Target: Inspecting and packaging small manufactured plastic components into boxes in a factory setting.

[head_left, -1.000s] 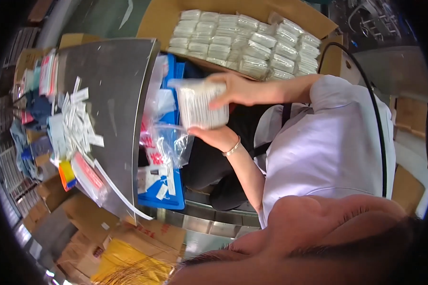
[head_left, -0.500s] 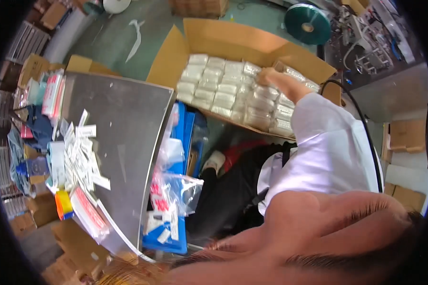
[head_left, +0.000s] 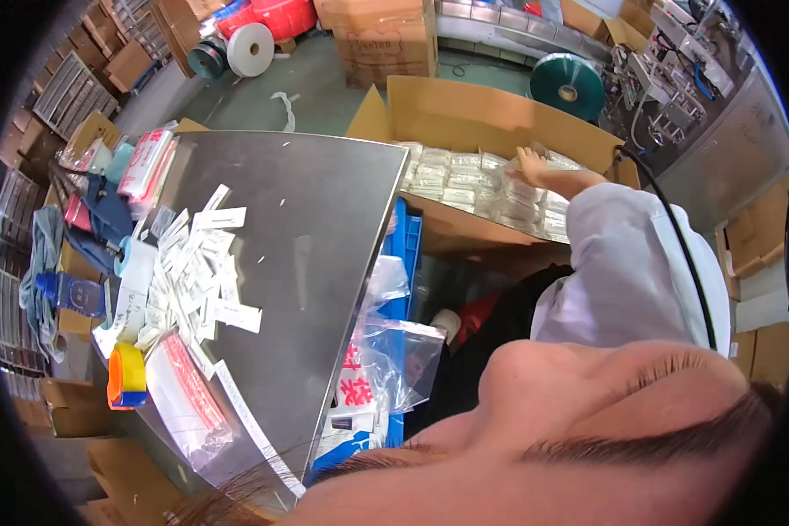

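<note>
Above a green workshop floor, packs are lying in a box, long sides roughly along its near edge, directly below the loosely spread right hand toward the right end, the left hand hidden, its pose untellable.

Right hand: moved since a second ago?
Yes. Judged against the cardboard box, the right hand went from outside its near wall to among the wrapped packs inside.

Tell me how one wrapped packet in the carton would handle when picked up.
The wrapped packet may be slippery, since its surface looks glossy. It seems fairly firm, holding a blocky shape, and probably won't roll, given its flattish sides.
</note>
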The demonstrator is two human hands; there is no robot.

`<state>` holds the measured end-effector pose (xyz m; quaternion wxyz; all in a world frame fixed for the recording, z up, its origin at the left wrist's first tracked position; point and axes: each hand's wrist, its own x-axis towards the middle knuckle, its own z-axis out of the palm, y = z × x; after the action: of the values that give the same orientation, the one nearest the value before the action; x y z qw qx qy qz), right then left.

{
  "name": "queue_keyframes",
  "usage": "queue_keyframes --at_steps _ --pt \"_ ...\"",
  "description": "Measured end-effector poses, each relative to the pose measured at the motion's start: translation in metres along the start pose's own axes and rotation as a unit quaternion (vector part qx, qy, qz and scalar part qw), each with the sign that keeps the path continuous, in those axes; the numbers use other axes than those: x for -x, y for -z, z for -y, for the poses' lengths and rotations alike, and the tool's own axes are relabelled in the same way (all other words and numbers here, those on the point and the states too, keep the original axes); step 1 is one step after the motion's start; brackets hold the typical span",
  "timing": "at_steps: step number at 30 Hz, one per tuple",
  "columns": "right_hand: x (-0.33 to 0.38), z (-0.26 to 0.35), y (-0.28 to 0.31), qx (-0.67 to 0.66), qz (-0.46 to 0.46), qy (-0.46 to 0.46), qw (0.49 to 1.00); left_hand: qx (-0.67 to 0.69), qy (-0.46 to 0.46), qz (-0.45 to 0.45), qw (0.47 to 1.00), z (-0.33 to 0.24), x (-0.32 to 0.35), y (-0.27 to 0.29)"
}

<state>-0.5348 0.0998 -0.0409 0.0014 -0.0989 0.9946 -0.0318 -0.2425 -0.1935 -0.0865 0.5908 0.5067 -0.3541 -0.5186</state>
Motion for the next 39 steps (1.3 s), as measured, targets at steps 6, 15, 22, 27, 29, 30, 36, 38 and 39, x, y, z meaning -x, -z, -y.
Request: queue_keyframes --at_steps 6,15,22,27,29,30,36,38,39 --pt "0.060 0.061 0.078 -0.114 -0.037 0.184 0.976 0.007 0.040 -0.018 0.999 0.022 -0.016 -0.001" --pt "0.213 0.232 0.135 -0.329 0.082 0.735 0.587 -0.152 0.085 -0.299 0.938 0.025 0.010 0.190" --pt "0.410 0.270 0.081 -0.245 0.588 0.635 0.437 0.010 0.061 -0.564 0.824 -0.073 0.131 0.292" --pt "0.490 0.229 0.036 -0.180 0.748 0.520 0.371 0.184 -0.034 -0.573 0.797 -0.138 0.194 0.291" --pt "0.496 0.219 0.034 -0.144 0.703 0.601 0.351 0.220 -0.050 -0.595 0.771 -0.146 0.206 0.294" --pt "0.497 0.214 0.035 -0.130 0.706 0.610 0.336 0.251 -0.051 -0.595 0.762 -0.148 0.214 0.293" --pt "0.498 0.195 0.044 -0.121 0.586 0.778 0.192 0.301 -0.050 -0.589 0.749 -0.156 0.241 0.292" --pt "0.498 0.190 0.049 -0.129 0.511 0.841 0.123 0.250 0.005 -0.597 0.762 -0.154 0.247 0.294" --pt "0.496 0.189 0.052 -0.118 0.528 0.833 0.114 0.225 0.035 -0.598 0.769 -0.152 0.250 0.294"
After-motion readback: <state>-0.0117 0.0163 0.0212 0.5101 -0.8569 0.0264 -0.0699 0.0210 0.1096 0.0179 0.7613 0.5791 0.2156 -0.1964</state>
